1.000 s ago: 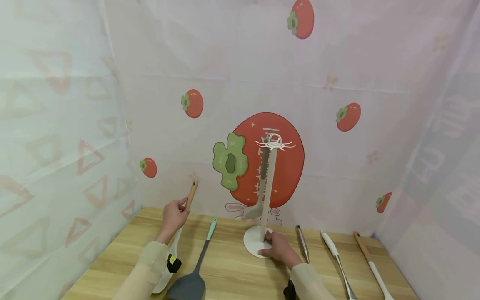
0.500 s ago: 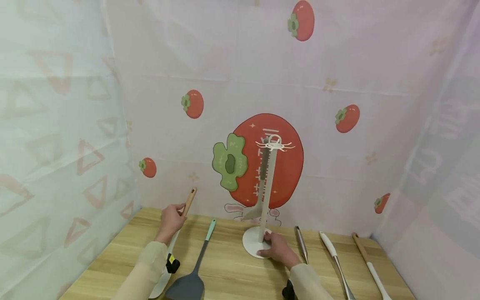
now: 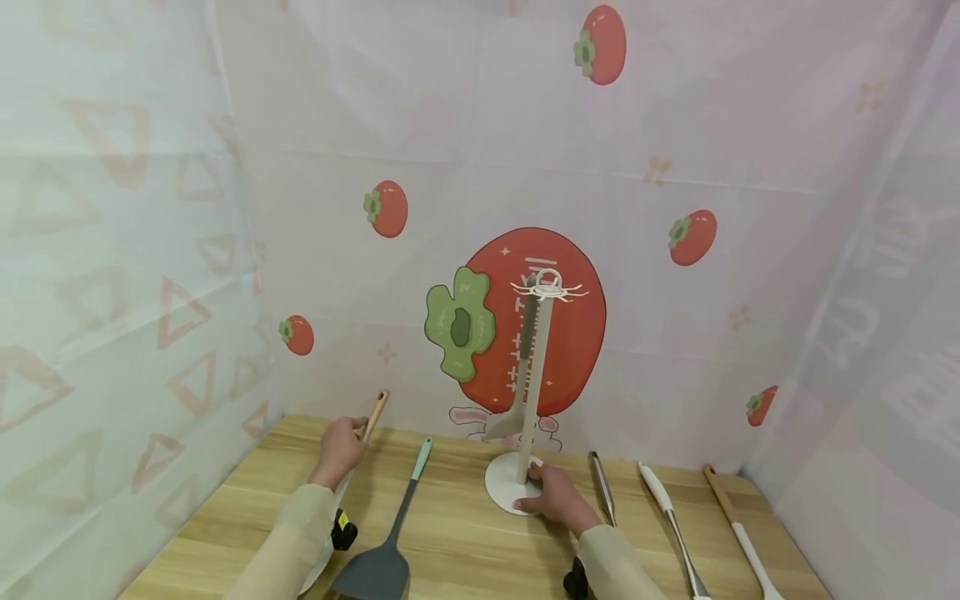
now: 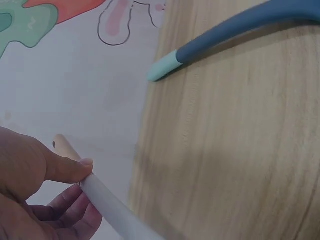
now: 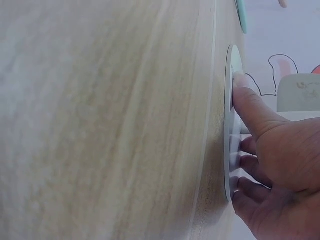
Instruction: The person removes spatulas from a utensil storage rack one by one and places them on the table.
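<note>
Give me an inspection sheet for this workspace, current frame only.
Surface: wooden table, light grain.
Job's things: white utensil with wooden handle end, held tilted; white rack stand upright, one grey utensil hanging on it.
Clutter: grey spatula with teal handle tip; three more utensils lying to the right of the stand.
Grippers: left hand grips the white utensil; right hand presses on the stand's round base.
Cables: nothing seen.
Surroundings: fabric backdrop printed with persimmons.
</note>
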{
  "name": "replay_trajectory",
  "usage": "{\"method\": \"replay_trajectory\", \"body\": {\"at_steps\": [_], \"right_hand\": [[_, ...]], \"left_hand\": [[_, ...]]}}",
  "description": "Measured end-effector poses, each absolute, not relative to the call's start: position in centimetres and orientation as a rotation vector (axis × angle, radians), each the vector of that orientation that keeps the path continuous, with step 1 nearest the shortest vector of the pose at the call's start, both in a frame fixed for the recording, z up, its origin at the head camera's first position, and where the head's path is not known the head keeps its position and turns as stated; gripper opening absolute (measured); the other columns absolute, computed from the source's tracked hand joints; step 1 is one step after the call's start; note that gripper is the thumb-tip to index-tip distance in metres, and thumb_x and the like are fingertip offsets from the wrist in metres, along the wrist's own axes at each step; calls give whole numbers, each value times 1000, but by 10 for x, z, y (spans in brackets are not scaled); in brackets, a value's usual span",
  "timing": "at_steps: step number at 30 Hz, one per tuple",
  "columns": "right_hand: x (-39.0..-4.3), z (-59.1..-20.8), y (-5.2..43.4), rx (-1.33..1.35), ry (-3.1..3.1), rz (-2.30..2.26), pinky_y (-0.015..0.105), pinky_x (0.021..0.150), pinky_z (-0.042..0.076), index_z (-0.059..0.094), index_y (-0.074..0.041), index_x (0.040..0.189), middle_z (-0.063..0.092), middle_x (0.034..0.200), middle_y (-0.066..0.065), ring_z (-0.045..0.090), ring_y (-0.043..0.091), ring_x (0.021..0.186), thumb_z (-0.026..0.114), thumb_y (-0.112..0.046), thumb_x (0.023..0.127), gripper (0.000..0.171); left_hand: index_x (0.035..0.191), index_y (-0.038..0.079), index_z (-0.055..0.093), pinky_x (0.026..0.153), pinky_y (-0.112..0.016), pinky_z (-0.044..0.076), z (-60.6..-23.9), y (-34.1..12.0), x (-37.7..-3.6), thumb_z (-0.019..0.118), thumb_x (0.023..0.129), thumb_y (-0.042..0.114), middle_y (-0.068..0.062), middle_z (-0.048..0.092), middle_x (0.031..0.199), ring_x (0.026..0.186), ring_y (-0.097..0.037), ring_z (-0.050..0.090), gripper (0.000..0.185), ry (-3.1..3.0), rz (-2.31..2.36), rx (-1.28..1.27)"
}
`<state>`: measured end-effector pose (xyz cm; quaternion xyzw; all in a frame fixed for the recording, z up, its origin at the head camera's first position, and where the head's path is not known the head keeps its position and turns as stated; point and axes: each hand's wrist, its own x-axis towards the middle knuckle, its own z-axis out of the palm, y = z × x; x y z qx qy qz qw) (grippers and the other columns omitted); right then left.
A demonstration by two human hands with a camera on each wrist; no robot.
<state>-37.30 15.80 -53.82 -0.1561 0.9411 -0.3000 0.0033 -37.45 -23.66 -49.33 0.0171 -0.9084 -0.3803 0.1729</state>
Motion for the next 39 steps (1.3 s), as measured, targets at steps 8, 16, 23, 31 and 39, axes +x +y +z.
{"method": "replay_trajectory", "body": {"at_steps": [8,16,23,31,39], "right_hand": [[-375,-540,158,-499,2951,-940,58,103,45,66,9,124,65,129,26,60,44,120,89,-24,78,62],[-374,-538,158,-507,2939,-968,59,103,45,62,11,129,66,128,26,60,43,120,89,-24,79,67],[-373,-538,159,-497,2941,-953,59,103,45,60,12,130,65,130,27,59,44,121,89,-24,79,69],[-372,-537,157,-507,2936,-960,58,102,46,62,11,128,67,126,26,61,43,118,89,-23,80,65],[-374,-537,158,-500,2943,-949,58,101,46,62,12,128,67,126,26,61,43,118,89,-23,79,66]], "left_hand": [[122,-15,65,59,-35,50,-500,-236,-374,71,85,-6,-35,66,115,85,-38,66,38,-2655,-951,17],[117,-16,67,56,-34,50,-498,-233,-372,68,87,-7,-35,69,109,73,-30,63,32,-2669,-928,-8],[106,-16,71,70,-45,57,-501,-233,-373,66,90,-4,-32,71,100,86,-42,69,21,-2662,-855,-79],[109,-19,68,66,-42,59,-508,-235,-372,67,87,-10,-33,69,99,81,-39,69,24,-2720,-889,-32],[101,-18,70,63,-41,58,-514,-239,-370,76,77,-14,-26,70,88,73,-32,67,25,-2717,-885,-35]]}}
